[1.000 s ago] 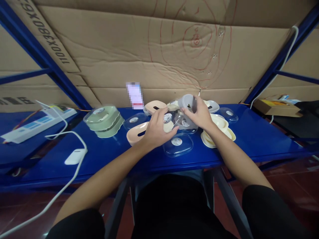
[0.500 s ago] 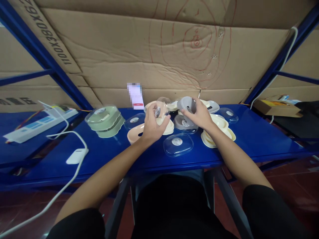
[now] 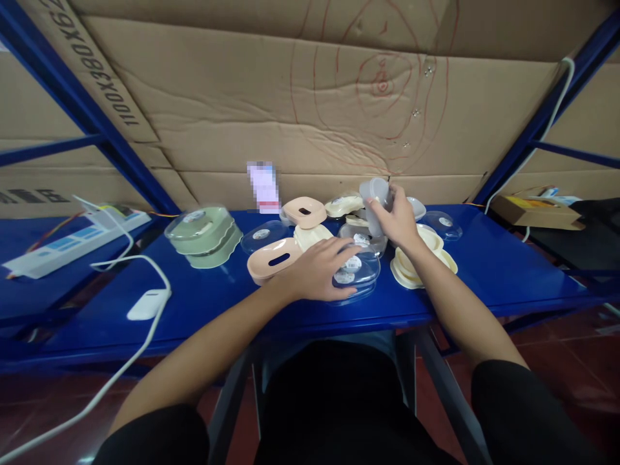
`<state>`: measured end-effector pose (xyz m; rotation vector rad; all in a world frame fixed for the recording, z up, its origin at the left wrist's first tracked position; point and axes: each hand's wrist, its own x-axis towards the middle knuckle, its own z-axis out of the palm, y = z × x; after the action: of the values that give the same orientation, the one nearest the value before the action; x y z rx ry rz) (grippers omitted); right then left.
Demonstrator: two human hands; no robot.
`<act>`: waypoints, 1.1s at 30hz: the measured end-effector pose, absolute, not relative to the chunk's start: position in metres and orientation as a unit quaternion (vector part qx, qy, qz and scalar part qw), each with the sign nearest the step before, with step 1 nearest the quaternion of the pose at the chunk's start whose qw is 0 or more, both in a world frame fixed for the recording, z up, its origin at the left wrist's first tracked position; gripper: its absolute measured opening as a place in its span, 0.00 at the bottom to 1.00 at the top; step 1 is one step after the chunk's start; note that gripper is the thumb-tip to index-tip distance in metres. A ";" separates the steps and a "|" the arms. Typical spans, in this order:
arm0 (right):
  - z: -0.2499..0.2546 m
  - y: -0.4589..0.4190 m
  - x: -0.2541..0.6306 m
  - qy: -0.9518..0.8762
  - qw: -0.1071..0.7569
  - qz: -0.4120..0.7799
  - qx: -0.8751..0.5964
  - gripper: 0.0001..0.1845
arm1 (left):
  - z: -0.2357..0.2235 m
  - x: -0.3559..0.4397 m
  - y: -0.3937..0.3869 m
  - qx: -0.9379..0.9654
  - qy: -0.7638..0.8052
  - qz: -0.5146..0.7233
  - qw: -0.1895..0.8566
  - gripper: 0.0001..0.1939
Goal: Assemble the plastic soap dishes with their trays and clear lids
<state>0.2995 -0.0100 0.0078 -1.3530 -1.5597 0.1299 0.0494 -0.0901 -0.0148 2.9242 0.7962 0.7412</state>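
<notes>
My left hand (image 3: 327,268) is low over the shelf with thumb and fingers spread around the left end of a clear plastic lid (image 3: 363,266), which lies over another clear lid. My right hand (image 3: 400,216) grips a grey oval dish (image 3: 374,194), raised and tipped on its side. Under it sits a grey dish (image 3: 380,244) with a clear cover. Left of my left hand is a peach oval dish (image 3: 261,261) with a slot. Behind lie another peach dish (image 3: 305,212) and a cream dish (image 3: 310,237), partly hidden by the hand.
Green covered dishes (image 3: 206,236) are stacked at left, cream dishes (image 3: 409,274) at right. Clear lids (image 3: 443,225) lie around. A phone (image 3: 264,187) leans on the cardboard wall (image 3: 217,97). A power strip (image 3: 82,242) and white cable (image 3: 150,336) are at left.
My left hand has brought the clear lid down and right, onto the lid near the front edge. My right hand has turned the grey dish more upright and shifted it slightly right.
</notes>
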 end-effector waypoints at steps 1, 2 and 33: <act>0.008 -0.010 0.300 -0.647 0.515 0.054 -0.561 0.50 | -0.015 0.051 -0.094 0.940 0.256 0.226 0.008 0.40; 0.008 -0.010 0.299 -0.647 0.515 0.055 -0.560 0.50 | -0.015 0.053 -0.098 0.941 0.262 0.216 0.004 0.40; 0.005 -0.018 0.290 -0.673 0.482 0.050 -0.559 0.47 | 0.004 0.003 -0.035 0.683 0.679 0.268 -0.021 0.20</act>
<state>0.2895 -0.0182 0.0054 -1.3631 -1.6399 0.1207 0.0028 -0.0346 0.0036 2.1757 2.1602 0.8543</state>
